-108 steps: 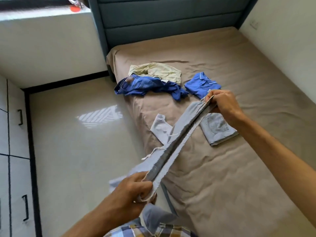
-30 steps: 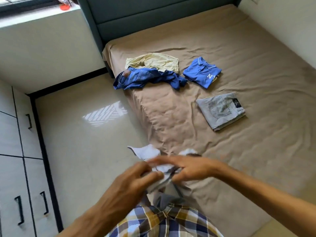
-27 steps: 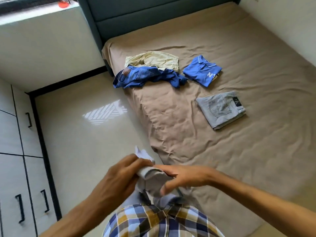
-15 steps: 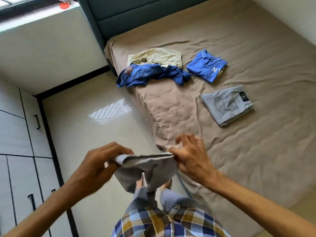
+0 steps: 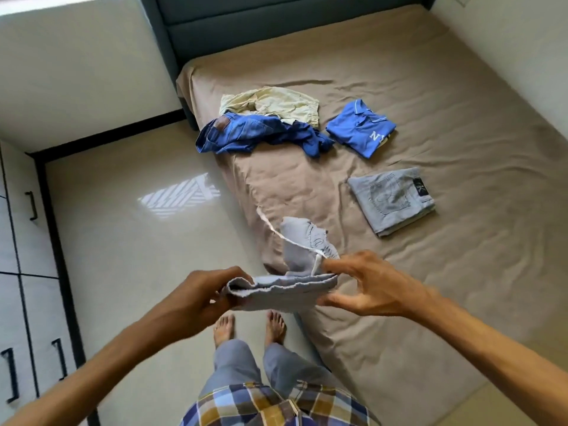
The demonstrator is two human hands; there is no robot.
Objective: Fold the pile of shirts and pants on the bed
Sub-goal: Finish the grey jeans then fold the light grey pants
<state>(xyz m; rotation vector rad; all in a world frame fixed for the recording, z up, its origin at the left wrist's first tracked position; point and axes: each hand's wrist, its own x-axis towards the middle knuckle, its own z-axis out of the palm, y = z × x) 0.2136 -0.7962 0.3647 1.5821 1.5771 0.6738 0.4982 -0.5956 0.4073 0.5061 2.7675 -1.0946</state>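
I hold a light grey pair of pants [image 5: 282, 290], folded into a short bundle, in the air over the bed's near-left edge. My left hand [image 5: 196, 296] grips its left end. My right hand [image 5: 368, 287] has the right end between thumb and spread fingers. One loose part and a white drawstring stick up from the bundle. On the tan bed [image 5: 445, 87] lie crumpled blue jeans [image 5: 255, 133] and a cream garment [image 5: 276, 103], unfolded. A folded blue polo shirt [image 5: 359, 127] and folded grey jeans [image 5: 390, 198] lie to their right.
I stand barefoot on the glossy beige floor [image 5: 138, 241] at the bed's left side. Wardrobe doors [image 5: 18, 272] with black handles line the far left. A dark padded headboard [image 5: 276, 20] closes the bed's far end; a wall runs along its right.
The grey pants, earlier stretched long between my hands, are now gathered into a short bundle. My hands came together, then drew apart, and my right fingers have spread.
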